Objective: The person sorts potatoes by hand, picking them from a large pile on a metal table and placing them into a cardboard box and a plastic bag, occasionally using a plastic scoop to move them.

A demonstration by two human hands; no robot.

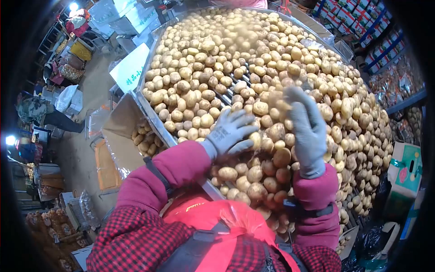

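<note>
I read the long metal roller bench (159, 131) as covered by a heap of small tan potatoes (253, 54). An open brown cardboard box (118, 136) stands just beside its left rim. The grey-gloved left hand (229, 133) lies flat on the heap, fingers (244, 120) splayed apart, gripping nothing. The grey-gloved right hand (307, 131) stands edge-on, fingers together and curved, closed on nothing. A cluster of browner potatoes (273, 145) lies between the palms, touching both.
</note>
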